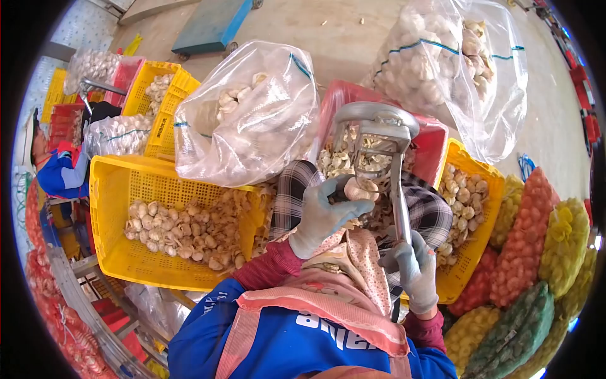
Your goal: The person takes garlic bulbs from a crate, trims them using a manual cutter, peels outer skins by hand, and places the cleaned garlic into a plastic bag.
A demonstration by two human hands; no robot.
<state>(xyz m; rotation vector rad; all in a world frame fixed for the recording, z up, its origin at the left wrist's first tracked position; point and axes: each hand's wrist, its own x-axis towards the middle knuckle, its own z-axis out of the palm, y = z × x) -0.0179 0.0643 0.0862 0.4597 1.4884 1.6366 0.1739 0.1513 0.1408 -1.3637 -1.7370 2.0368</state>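
My gloved left hand (320,213) is closed around a garlic bulb (360,189), held with thumb and fingers against the lower part of a metal lever tool (376,119). This tool has a flat rounded top and curved bars beneath it. Its long handle (399,208) slopes down to my gloved right hand (413,270), whose fingers are wrapped around the end. Below the tool, a red crate (429,136) contains garlic pieces and trimmings. A pink apron (334,268) covers my lap, with scraps lying on it.
Yellow crates of garlic stand on my left (107,221) and right (489,196). Clear plastic bags of garlic (249,120) (429,57) are in front. Filled mesh sacks (524,240) lean at the right. Another person (60,167) sits at far left. A blue cart (211,25) stands behind.
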